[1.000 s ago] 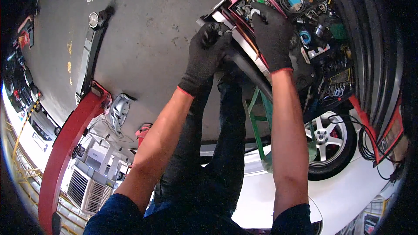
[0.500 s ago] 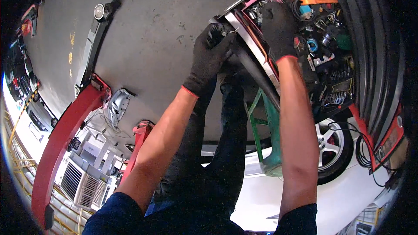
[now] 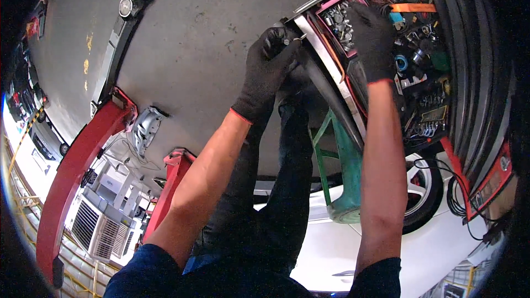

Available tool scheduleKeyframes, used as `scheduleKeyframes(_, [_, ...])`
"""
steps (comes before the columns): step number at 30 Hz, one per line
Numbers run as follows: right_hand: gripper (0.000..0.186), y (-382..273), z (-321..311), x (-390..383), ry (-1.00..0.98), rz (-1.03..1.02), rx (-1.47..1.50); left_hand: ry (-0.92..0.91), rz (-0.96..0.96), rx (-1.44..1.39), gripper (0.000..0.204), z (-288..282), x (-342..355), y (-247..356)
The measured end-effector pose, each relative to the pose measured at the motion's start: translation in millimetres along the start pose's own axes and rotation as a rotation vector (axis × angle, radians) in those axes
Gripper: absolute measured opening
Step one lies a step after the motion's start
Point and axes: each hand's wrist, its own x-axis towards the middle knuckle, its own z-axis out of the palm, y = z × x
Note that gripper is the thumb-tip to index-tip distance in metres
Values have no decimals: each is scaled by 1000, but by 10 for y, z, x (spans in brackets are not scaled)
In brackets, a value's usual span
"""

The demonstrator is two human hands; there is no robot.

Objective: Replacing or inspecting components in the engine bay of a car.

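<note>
My left hand [image 3: 268, 63], in a dark glove with red cuff trim, is closed with thumb and fingers pinching a small shiny metal piece [image 3: 300, 39]. Its exact kind is too small to make out. To the right, my right hand [image 3: 375, 47], gloved the same way, is over the right side of a pink tray [image 3: 351, 52]. Its fingers look stretched out and partly bent toward the tray, with nothing visible in them. Loose small metal parts [image 3: 338, 22] that look like bolts or nuts fill the tray. The fingertips are dark against the contents.
Around the tray, an open drawer holds wires, an orange strap [image 3: 414, 8] and several tools. Black ridged edges [image 3: 469, 49] run along its right. Below are a green stool [image 3: 346, 187] and a white car [image 3: 386, 248]. Red lift arms [image 3: 77, 171] stand on the left.
My right hand has shifted right, uncovering more of the pink tray and its metal parts. My left hand keeps its pinch almost in place. The whole view has shifted slightly.
</note>
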Motion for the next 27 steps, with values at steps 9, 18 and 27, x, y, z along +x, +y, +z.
scheduleKeyframes(9, [28,-75,-293,-141,-120,565,656,2,-67,-153,13,-13,21,1])
scheduleKeyframes(18, [23,220,-505,-178,27,168,81,-74,19,-33,18,-74,64,-16])
scheduleKeyframes(27, [29,-107,-87,78,-83,55,-321,-84,-29,-5,16,-72,86,-78])
